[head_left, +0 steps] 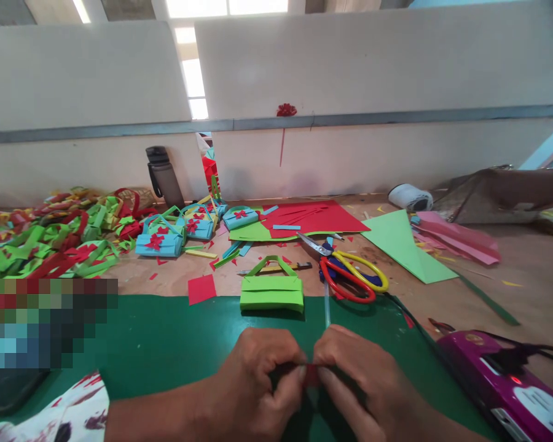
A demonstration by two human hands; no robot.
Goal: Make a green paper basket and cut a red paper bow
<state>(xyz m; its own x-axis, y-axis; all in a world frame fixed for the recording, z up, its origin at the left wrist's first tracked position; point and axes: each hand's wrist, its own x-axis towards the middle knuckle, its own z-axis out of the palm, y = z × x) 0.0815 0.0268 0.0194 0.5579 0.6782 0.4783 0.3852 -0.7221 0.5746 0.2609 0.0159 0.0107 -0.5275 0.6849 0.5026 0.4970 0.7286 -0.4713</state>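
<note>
Small red paper piece [311, 374], mostly hidden by fingertips, sits at the lower centre of the frame, above a dark green cutting mat [175, 350]. The left hand [270, 371] pinches one side of it between thumb and forefinger, and the right hand [354, 371] pinches the other, the two grips almost meeting. So little paper shows that a crooked crease could go unnoticed, and uneven pulling might tear it. Just beyond the knuckles stands a bright green folded-paper handbag with a looped handle [271, 293]; a forward push of the left hand could crush or topple it. A translucent stick [327, 306] reaches close to the right hand from a dark blue tool [376, 280] partly covered by scissors with red and yellow handles [348, 279]; bumping the stick could shift both. A yellow craft knife [276, 268] lies behind the handbag, so reaching past without looking risks a nick. At the lower right, a black cord [415, 322] crosses the mat near a purple power strip [502, 380], where a swinging forearm might snag it. Red scraps [161, 261] litter the brown worktop [470, 294], so the piece, if dropped among them, could be hard to pick out.
</note>
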